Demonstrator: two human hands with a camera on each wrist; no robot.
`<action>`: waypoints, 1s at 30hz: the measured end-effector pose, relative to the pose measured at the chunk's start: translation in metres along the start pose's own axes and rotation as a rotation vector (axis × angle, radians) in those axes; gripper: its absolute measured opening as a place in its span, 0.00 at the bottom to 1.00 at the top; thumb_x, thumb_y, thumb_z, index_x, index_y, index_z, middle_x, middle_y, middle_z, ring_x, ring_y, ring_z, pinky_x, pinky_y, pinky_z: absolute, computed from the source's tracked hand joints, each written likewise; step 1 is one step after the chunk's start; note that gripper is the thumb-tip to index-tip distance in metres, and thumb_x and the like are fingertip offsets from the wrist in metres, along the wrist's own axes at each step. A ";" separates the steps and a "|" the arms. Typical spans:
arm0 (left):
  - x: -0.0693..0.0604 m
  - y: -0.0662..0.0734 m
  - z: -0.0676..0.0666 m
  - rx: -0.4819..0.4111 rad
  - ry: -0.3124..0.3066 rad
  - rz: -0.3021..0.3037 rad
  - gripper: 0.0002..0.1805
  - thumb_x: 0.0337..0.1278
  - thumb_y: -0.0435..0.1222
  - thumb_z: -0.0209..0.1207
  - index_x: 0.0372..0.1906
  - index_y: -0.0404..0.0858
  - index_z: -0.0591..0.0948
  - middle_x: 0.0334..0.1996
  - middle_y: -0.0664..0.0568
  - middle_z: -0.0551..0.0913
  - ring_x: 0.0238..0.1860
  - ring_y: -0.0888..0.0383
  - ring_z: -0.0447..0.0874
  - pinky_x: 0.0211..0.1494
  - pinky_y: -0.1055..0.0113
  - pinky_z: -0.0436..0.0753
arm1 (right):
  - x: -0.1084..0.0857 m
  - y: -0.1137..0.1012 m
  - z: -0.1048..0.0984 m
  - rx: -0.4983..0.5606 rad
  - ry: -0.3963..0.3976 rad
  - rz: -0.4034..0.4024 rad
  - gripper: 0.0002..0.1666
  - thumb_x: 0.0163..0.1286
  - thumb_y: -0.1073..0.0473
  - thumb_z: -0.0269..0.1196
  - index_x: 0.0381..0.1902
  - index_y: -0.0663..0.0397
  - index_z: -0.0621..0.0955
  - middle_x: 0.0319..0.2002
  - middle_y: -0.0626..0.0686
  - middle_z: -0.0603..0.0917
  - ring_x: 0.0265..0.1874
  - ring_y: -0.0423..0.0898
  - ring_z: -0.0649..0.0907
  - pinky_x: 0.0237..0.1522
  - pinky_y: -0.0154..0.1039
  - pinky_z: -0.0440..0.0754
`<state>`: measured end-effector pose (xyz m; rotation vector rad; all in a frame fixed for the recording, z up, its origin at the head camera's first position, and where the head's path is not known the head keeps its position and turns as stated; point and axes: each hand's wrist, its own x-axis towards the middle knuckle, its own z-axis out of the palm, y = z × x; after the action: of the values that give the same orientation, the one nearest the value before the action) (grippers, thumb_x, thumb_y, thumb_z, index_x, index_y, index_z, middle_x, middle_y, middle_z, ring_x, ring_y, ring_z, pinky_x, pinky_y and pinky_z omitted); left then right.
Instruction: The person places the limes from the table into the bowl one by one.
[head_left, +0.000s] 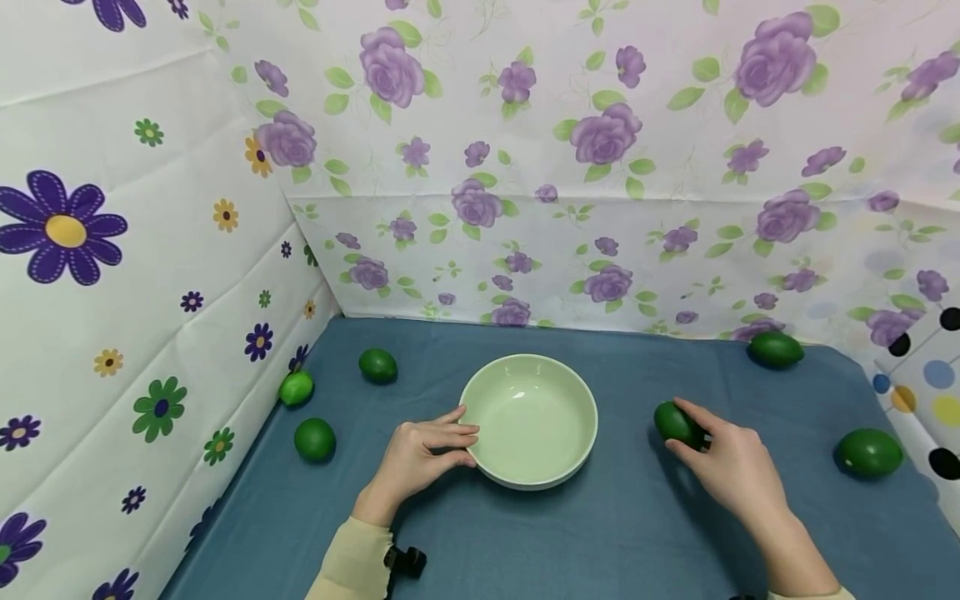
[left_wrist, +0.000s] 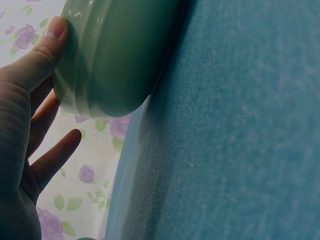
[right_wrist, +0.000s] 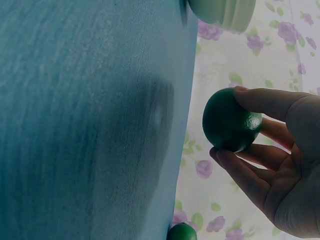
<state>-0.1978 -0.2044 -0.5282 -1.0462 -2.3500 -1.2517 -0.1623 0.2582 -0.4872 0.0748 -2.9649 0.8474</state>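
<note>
A pale green bowl (head_left: 528, 421) stands on the blue cloth, its inside bare. My left hand (head_left: 427, 450) holds the bowl's left rim between thumb and fingers; in the left wrist view the thumb (left_wrist: 42, 52) lies against the bowl's side (left_wrist: 115, 55), and some fingertips are hidden behind it. To the right of the bowl, my right hand (head_left: 738, 467) pinches a dark green lime (head_left: 675, 423) between thumb and fingers. The right wrist view shows this lime (right_wrist: 227, 120) raised off the cloth, with a shadow below it.
Left of the bowl lie three limes: one bright green (head_left: 296, 387), one behind (head_left: 378, 366) and one nearer (head_left: 315, 439). Two more green fruits lie right, at the back (head_left: 776, 350) and side (head_left: 868, 453). Flowered sheets (head_left: 480, 167) rise behind and left of the table.
</note>
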 end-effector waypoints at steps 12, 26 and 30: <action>0.000 0.000 -0.001 0.002 0.000 0.016 0.19 0.48 0.37 0.82 0.48 0.37 0.94 0.51 0.54 0.92 0.64 0.42 0.85 0.61 0.68 0.85 | 0.000 -0.007 0.002 0.005 0.013 -0.017 0.41 0.72 0.50 0.75 0.78 0.52 0.76 0.55 0.72 0.86 0.35 0.56 0.88 0.28 0.52 0.83; 0.000 -0.004 0.000 -0.010 0.000 0.010 0.19 0.48 0.37 0.81 0.47 0.37 0.94 0.50 0.54 0.92 0.64 0.41 0.85 0.61 0.68 0.85 | 0.002 -0.015 0.003 0.003 0.039 -0.028 0.40 0.70 0.51 0.76 0.76 0.51 0.78 0.56 0.71 0.87 0.34 0.55 0.87 0.30 0.53 0.83; 0.000 -0.003 0.000 -0.008 -0.002 0.004 0.19 0.48 0.37 0.81 0.48 0.37 0.94 0.51 0.54 0.92 0.64 0.42 0.85 0.61 0.69 0.84 | 0.002 -0.017 0.004 -0.001 0.039 -0.028 0.40 0.70 0.51 0.77 0.76 0.51 0.78 0.55 0.70 0.87 0.30 0.49 0.85 0.29 0.50 0.81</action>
<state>-0.2002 -0.2055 -0.5299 -1.0544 -2.3447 -1.2606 -0.1638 0.2416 -0.4812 0.0987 -2.9206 0.8344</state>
